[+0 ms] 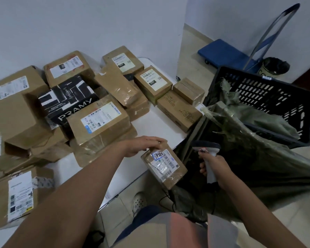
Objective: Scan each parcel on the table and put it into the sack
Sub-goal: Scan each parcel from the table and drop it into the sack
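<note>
Brown cardboard fills the near view: a small parcel (pixel 164 168), label up, hangs past the table's (pixel 156 126) front edge, pinched at its top end by the left hand (pixel 145 145). Just to its right, the right hand (pixel 216 169) is wrapped tight round the grip of a scanner (pixel 208 158), whose head sits close beside the parcel. Behind the scanner gapes the grey-green sack (pixel 258 140), its far edge draped over a black basket (pixel 268 97). Further back on the table lie the other parcels, among them a black-and-white PRAMY box (pixel 68 101). A blue trolley (pixel 227 54) stands against the far wall.
</note>
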The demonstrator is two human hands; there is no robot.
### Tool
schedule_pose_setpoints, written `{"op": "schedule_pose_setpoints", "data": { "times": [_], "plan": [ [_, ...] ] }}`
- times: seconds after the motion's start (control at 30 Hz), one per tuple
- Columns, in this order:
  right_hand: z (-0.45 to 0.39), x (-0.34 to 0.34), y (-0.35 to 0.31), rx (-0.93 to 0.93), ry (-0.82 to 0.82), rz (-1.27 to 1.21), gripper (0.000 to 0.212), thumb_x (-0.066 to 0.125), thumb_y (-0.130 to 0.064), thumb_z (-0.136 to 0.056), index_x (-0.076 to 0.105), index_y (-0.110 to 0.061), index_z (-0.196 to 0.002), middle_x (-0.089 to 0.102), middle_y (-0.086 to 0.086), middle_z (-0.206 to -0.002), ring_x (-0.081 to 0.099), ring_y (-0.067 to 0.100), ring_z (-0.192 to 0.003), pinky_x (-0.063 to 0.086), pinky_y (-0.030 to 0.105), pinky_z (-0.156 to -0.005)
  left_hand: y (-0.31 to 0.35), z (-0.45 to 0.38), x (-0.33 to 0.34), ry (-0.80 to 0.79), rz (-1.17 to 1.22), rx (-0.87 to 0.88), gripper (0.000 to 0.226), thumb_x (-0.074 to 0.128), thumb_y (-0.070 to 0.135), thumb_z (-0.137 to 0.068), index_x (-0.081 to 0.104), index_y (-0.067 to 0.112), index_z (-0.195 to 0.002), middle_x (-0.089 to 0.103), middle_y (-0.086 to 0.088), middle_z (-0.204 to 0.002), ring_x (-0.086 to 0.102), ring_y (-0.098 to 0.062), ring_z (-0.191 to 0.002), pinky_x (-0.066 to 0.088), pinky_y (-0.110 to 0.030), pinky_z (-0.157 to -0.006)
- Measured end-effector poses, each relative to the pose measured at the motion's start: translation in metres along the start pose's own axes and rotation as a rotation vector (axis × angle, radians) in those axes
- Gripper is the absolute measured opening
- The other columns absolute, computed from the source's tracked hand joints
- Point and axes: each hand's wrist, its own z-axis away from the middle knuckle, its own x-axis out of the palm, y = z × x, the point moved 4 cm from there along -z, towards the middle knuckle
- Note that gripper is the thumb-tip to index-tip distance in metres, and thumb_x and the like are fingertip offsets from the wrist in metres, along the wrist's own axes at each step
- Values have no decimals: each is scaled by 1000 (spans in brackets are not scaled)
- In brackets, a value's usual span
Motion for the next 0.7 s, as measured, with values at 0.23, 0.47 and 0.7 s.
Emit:
{"op": "schedule_pose_setpoints", "data": {
  "times": [0.23, 0.47, 0.7],
  "plan": [
    [-13, -52, 33, 76, 78, -80, 28, 65, -29, -93, 65, -1, -100, 61, 10, -67, 59, 21, -56, 47, 31, -54, 29, -40, 42, -124, -81, -41, 57, 62, 47, -77, 58, 43, -133, 63, 5, -128, 48, -9, -123, 32, -32, -99],
    [-26, -107, 64, 164, 150, -156, 29, 65, -29, -93, 64, 1, -96, 61, 12, -65, 59, 23, -53, 47, 31, -54, 48, -86, 94, -159, -33, -67, 46, 63, 36, -83, 61, 35, -128, 68, -2, -123, 60, -18, -114, 42, -31, -94],
    [-29, -162, 91, 191, 153, -187, 21, 62, -26, -94, 64, -6, -91, 61, 9, -64, 59, 18, -51, 46, 28, -51, 22, -147, 146, 19, 102, -328, 30, 57, 45, -92, 62, 29, -118, 67, 1, -122, 60, -16, -115, 45, -39, -105]
  ]
}}
